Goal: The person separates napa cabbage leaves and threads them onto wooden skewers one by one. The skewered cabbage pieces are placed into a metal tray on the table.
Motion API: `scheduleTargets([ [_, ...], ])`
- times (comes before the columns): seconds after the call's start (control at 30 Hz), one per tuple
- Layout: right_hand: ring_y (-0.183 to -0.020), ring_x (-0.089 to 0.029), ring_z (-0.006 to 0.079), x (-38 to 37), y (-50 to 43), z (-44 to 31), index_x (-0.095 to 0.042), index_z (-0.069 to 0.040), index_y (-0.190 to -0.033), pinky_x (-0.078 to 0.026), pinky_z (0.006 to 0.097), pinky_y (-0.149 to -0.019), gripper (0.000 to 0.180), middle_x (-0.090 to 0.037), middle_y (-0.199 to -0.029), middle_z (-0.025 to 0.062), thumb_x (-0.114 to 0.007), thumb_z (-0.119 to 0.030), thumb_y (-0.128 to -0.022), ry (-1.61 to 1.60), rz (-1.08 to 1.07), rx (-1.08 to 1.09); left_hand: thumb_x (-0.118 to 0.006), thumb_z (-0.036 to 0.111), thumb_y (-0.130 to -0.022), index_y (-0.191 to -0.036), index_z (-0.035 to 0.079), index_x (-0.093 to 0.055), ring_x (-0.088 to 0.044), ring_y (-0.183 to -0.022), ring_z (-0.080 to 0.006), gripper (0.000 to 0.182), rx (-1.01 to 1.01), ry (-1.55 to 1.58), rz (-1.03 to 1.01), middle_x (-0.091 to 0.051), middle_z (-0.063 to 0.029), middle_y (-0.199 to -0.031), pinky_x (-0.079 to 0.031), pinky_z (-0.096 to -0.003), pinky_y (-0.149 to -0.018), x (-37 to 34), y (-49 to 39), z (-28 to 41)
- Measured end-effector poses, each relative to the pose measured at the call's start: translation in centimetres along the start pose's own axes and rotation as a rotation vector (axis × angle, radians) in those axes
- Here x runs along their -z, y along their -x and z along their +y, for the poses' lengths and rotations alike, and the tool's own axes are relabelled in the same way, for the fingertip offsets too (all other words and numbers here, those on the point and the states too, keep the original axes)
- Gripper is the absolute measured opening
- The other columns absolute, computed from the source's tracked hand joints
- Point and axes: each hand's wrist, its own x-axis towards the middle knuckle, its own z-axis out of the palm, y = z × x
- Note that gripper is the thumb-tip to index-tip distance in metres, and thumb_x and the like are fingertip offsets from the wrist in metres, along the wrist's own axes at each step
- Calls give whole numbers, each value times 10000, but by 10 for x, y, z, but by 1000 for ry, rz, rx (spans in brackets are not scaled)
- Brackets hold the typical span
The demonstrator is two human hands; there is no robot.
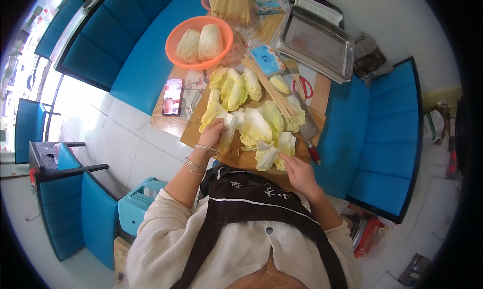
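Napa cabbage leaves (256, 128) lie spread over a wooden cutting board (192, 132). At the board's left, my left hand (213, 133) pinches a pale cabbage leaf (228, 130) between thumb and fingers. My right hand (300, 174) is at the near right, its fingertips at the edge of a cabbage leaf piece (266, 156); whether they grip it is unclear. Bamboo skewers (271, 87) lie across the leaves. A cleaver (308, 125) with a red handle rests at the board's right side.
An orange plastic basin (169, 44) holds two cabbage pieces. A phone (173, 96) lies left of the board. Beyond it are a tissue pack (268, 60), a brush (294, 70), red-handled scissors (308, 88) and metal trays (281, 44). Blue bench seats (151, 63) flank the table.
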Motion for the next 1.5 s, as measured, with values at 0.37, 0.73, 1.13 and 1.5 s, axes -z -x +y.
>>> scheduleTargets([
  [0.37,-671,-573,315,14,-5,-8,-565,-153,-1155,-463,378,-580,362,-576,-756,138,-515,-65,-808,-53,-22,14,-579,106,-848,-859,45,-589,-589,-690,-113,64,36,365,-155,-623,-36,-802,-484,-245,-627,-11,19,29],
  [0.73,-678,-562,310,21,-6,-15,-578,-80,-1108,-447,365,-596,296,-566,-757,151,-510,-44,-822,-32,-36,29,-623,129,-829,-799,50,-605,-565,-675,-88,87,68,226,-204,-614,-18,-771,-461,-219,-625,-12,26,41],
  [1.13,-588,-551,237,5,-9,-8,-593,-94,-1113,-446,327,-568,288,-599,-738,149,-515,-89,-835,-278,-194,-104,-601,185,-850,-909,-2,-608,-593,-656,-127,196,210,80,-245,-633,-58,-804,-494,-252,-599,-18,33,10],
  [1.5,-551,-503,164,20,-22,0,-580,-43,-1114,-418,285,-547,276,-569,-680,156,-498,-68,-852,-297,-14,-160,-547,223,-815,-916,39,-572,-587,-773,-296,211,-629,-1449,295,-608,-126,-845,-489,-371,-646,21,-35,-5],
])
